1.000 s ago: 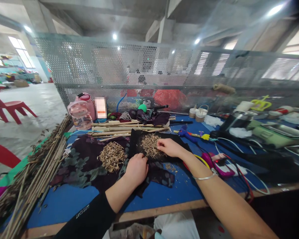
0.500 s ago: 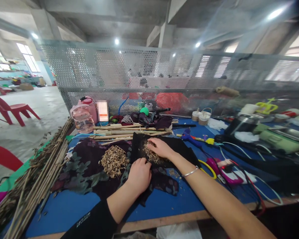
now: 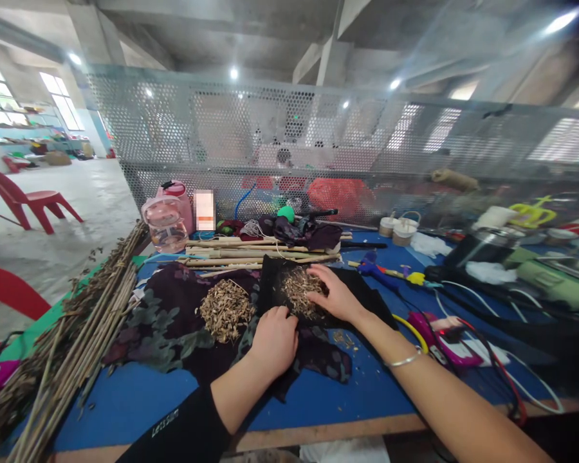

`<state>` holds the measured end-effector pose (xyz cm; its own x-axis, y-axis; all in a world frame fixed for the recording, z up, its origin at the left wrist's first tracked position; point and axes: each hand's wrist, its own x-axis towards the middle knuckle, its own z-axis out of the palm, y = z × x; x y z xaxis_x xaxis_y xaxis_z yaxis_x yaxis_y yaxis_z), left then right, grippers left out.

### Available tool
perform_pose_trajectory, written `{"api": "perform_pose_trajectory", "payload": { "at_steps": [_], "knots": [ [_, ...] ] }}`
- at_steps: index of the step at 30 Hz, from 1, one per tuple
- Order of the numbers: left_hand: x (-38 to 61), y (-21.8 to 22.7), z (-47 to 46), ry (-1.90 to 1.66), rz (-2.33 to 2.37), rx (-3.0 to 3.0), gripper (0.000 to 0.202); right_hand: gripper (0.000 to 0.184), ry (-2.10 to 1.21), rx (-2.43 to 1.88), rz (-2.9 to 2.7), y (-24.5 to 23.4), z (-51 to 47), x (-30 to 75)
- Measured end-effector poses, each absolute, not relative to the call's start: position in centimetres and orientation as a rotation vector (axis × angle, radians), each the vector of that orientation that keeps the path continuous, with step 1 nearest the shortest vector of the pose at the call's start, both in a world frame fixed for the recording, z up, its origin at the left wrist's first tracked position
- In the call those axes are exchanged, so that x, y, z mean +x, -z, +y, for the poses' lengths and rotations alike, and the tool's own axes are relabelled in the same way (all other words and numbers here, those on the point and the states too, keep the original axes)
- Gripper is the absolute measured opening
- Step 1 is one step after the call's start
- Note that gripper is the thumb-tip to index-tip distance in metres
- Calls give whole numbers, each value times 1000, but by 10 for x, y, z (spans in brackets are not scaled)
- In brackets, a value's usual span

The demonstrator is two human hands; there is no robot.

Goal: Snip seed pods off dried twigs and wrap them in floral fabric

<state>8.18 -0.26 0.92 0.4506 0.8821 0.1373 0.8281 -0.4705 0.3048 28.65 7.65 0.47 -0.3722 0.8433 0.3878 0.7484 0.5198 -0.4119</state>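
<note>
A small heap of dry brown husk-like pieces point(image 3: 302, 290) lies on a black cloth point(image 3: 367, 289). At the right side of this heap is my right hand point(image 3: 338, 294), its thumb and fingers apart and touching the pieces. My left hand point(image 3: 275, 341) rests at the cloth's near left edge, fingers curled together and closed on it; the fingertips are partly hidden. A second, coarser pile of dry brown pieces point(image 3: 226, 310) sits left of my left hand, on a dark floral cloth point(image 3: 159, 321).
Long dry stalks point(image 3: 91, 321) lie along the left. Bamboo sticks point(image 3: 222, 253) and a pink jug point(image 3: 166, 222) are behind the cloths. Cables and a magenta device point(image 3: 429, 334) lie to the right, near a green container point(image 3: 550, 276). A perforated metal screen point(image 3: 222, 128) stands behind.
My right hand has moved from over the heap to its right side, and its fingers have spread. The left hand stays at the cloth edge. The view has shifted slightly.
</note>
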Motion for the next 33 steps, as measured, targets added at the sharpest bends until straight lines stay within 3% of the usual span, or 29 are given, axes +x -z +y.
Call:
{"api": "perform_pose_trajectory", "payload": {
  "at_steps": [3,6,11,17,21,27,33],
  "knots": [
    [82,-9,-3,-404,1500,2506,23,86,-180,-1432,-2157,5,73,288],
    [82,-11,-4,-402,1500,2510,24,93,-150,-1388,-2295,10,79,272],
    [81,-12,-4,-380,1498,2501,22,79,-81,-1381,-2426,4,93,244],
    [80,-11,-4,-421,1477,2503,23,46,-56,-1214,-2583,-7,79,253],
    [80,-11,-3,-426,1479,2501,23,34,32,-1169,-2625,-12,71,265],
    [79,-13,-4,-424,1467,2508,23,27,134,-1333,-2520,-4,85,272],
    [79,-13,-3,-388,1469,2500,23,27,-104,-1454,-2149,-2,99,278]
  ]
}}
